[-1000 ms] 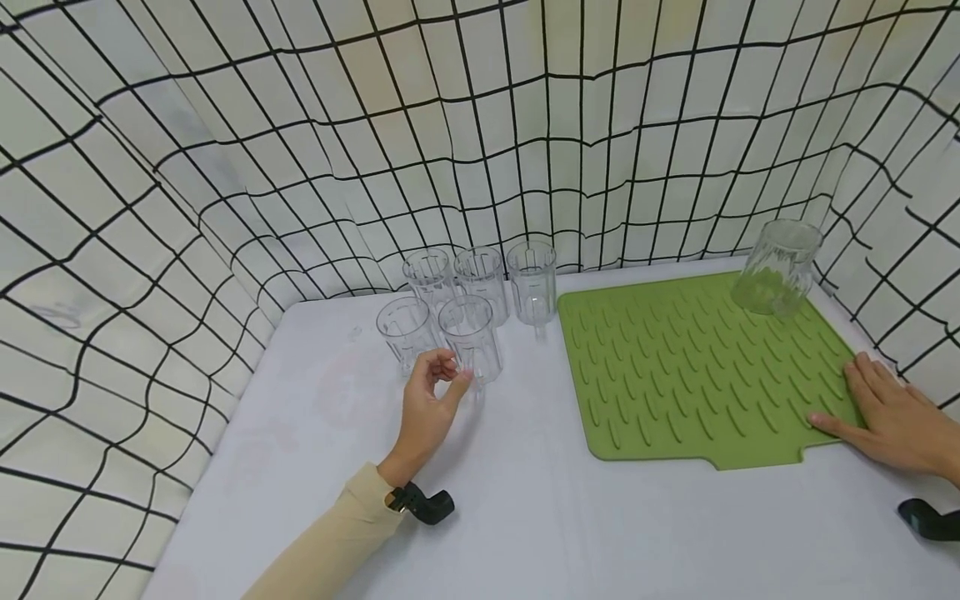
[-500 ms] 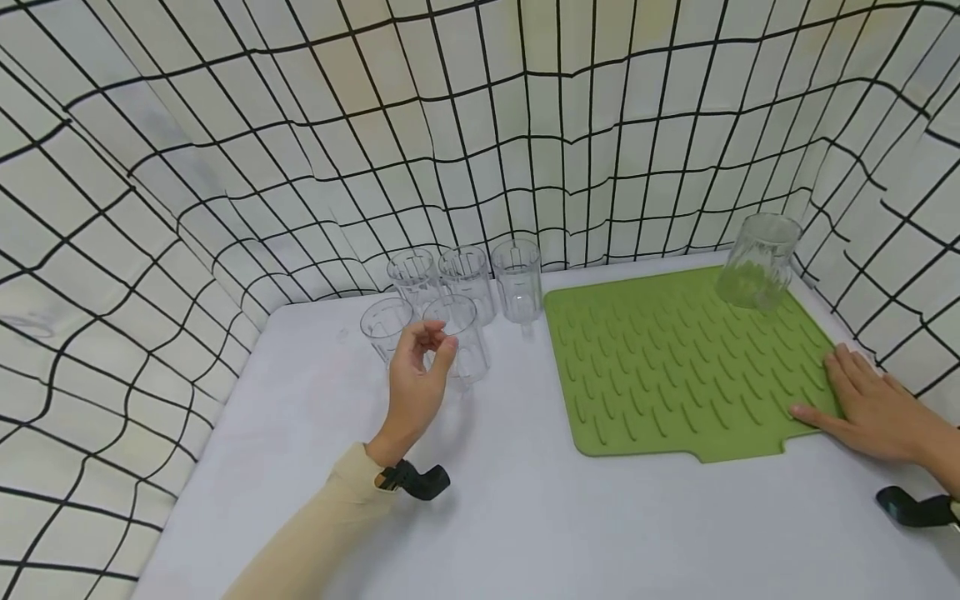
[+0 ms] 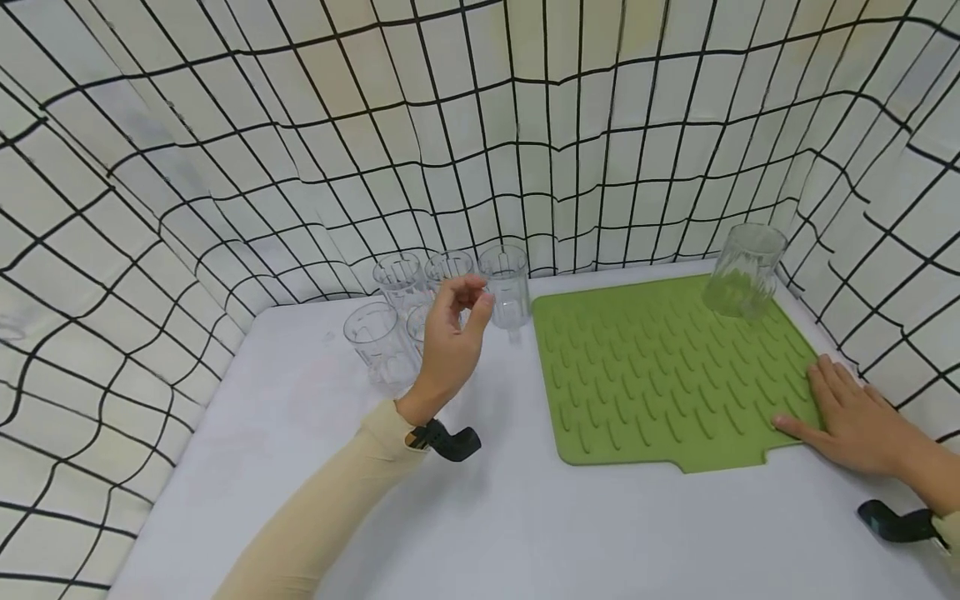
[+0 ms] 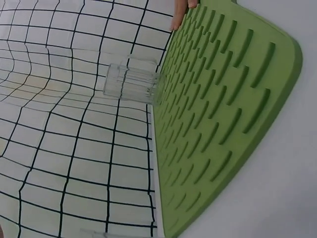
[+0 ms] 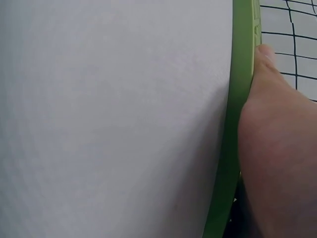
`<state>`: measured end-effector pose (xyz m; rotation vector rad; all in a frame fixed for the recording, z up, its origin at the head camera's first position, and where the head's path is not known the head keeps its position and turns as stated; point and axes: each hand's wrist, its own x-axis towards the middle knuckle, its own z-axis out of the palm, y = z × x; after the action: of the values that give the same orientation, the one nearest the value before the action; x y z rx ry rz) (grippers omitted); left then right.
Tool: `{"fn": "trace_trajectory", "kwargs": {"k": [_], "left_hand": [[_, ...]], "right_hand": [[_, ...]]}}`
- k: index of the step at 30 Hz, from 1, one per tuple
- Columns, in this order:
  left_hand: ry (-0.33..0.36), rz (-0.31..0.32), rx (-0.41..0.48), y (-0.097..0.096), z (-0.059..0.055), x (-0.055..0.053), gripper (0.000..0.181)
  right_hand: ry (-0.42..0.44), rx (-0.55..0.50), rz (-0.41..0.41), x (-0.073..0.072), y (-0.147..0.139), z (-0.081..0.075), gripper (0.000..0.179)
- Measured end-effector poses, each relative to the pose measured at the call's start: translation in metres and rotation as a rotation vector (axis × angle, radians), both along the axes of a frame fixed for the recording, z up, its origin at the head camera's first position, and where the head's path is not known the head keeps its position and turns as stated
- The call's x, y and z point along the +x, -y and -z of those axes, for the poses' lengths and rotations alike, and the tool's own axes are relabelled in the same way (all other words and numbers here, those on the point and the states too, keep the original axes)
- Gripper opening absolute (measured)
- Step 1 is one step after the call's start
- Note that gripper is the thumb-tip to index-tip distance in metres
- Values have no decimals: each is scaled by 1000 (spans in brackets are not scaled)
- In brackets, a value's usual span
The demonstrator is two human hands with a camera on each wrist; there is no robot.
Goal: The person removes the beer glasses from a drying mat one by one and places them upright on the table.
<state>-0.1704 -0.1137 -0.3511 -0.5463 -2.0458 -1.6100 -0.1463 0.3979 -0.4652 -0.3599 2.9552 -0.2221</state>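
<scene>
My left hand [image 3: 453, 333] hovers over the group of clear glasses with its fingers loosely bent and nothing between them. Its fingertips come close to the tall clear glass [image 3: 504, 287] at the right end of the back row. Behind the hand, another front glass [image 3: 417, 323] is mostly hidden. The front left glass [image 3: 378, 346] stands beside it. My right hand [image 3: 855, 417] lies flat, fingers spread, on the right edge of the green ridged mat [image 3: 637, 375]. In the right wrist view its thumb [image 5: 265, 64] rests along the mat's edge.
One clear glass [image 3: 745, 271] stands at the mat's far right corner. Two more glasses, a left one [image 3: 401, 283] and a middle one [image 3: 448, 265], share the back row. Black-lined netting [image 3: 555, 150] encloses the white table [image 3: 525, 525] at the back and sides.
The left hand has moved away from the front glass, back and to the right toward the tall glass. The right hand stays on the mat. The head view has turned slightly right.
</scene>
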Motion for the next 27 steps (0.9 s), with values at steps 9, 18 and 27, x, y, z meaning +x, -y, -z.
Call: {"fn": "trace_trajectory", "kwargs": {"k": [9,18,27], "left_hand": [[86,81,-107,-53,16,-21,24],[240,177,-189,-107,43,-37,29],[298,272,-234,-161,65,-47,33]], "right_hand": [[17,-38,15,3,-2,2,110],[9,-37,7,3,-4,1,110],[13,-72,-10,5,-3,2,107]]}}
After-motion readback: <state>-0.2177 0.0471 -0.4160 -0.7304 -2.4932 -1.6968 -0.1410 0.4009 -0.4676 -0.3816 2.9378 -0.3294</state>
